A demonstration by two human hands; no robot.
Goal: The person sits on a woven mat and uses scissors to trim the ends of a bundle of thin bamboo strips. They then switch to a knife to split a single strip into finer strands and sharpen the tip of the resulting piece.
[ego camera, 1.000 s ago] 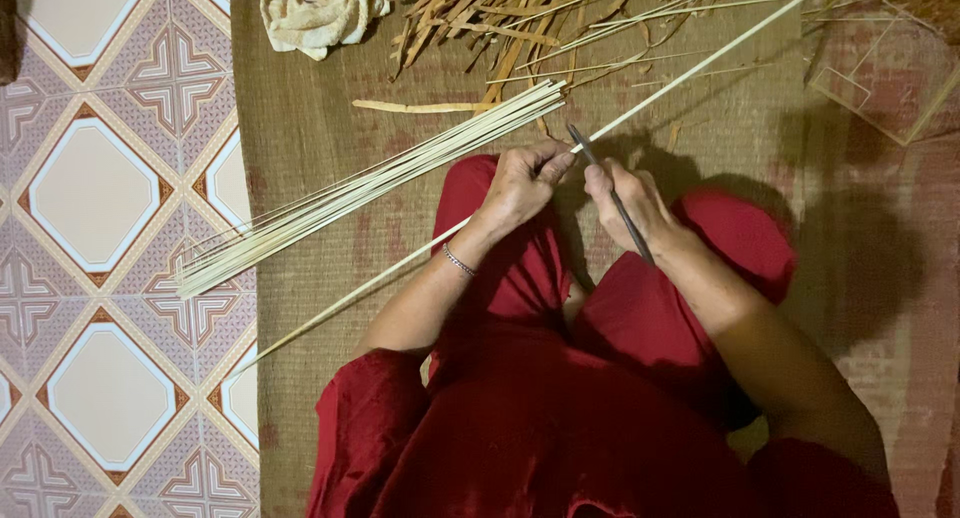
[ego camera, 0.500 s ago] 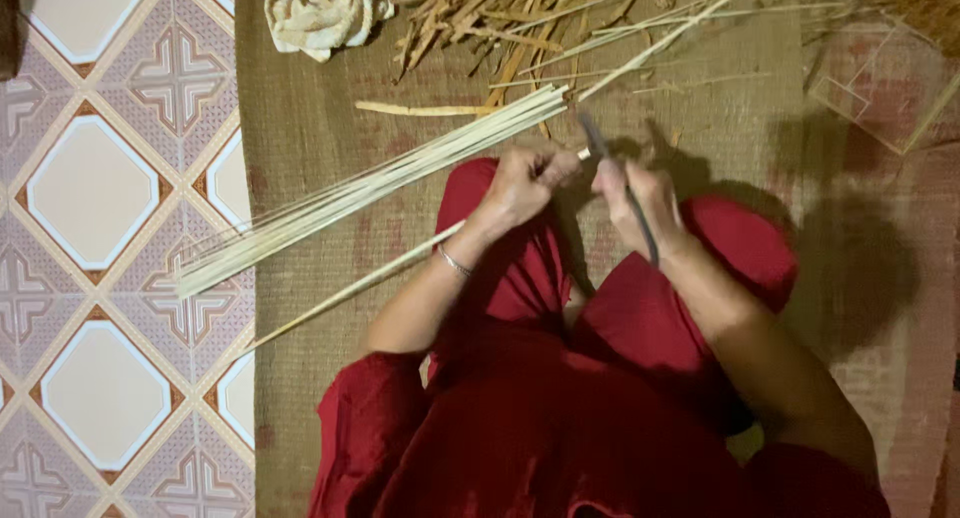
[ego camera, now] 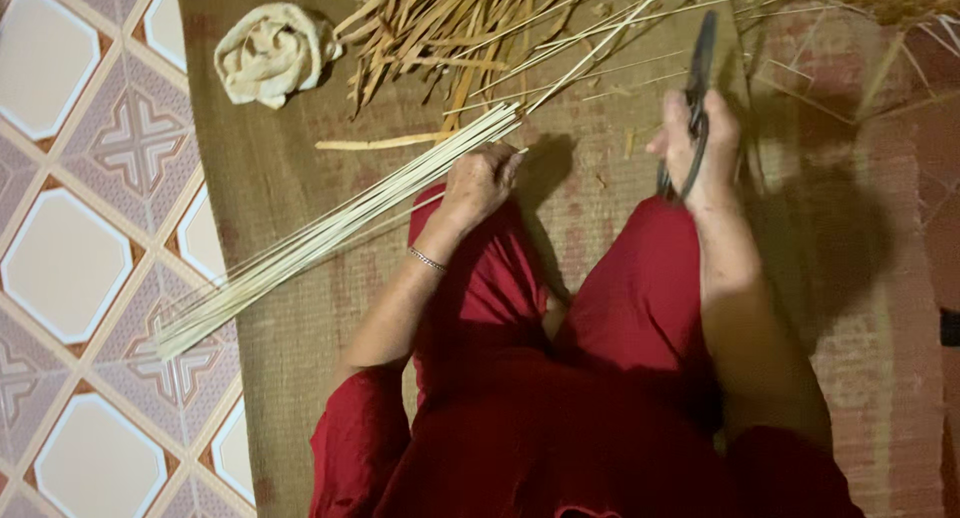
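Note:
I sit on a woven mat in red clothing. My left hand rests closed on the near end of a long pale strip that runs up and to the right, next to a bundle of thin pale sticks lying diagonally across the mat. My right hand is held out to the right, gripping a dark knife whose blade points away from me. The two hands are well apart.
A pile of brown split strips lies at the top of the mat. A crumpled cream cloth sits at the upper left. Patterned floor tiles border the mat on the left. A woven frame piece lies at the upper right.
My right hand has pulled away to the right and up with the knife, leaving the strip. My left hand stayed by the stick bundle. The camera view has shifted closer.

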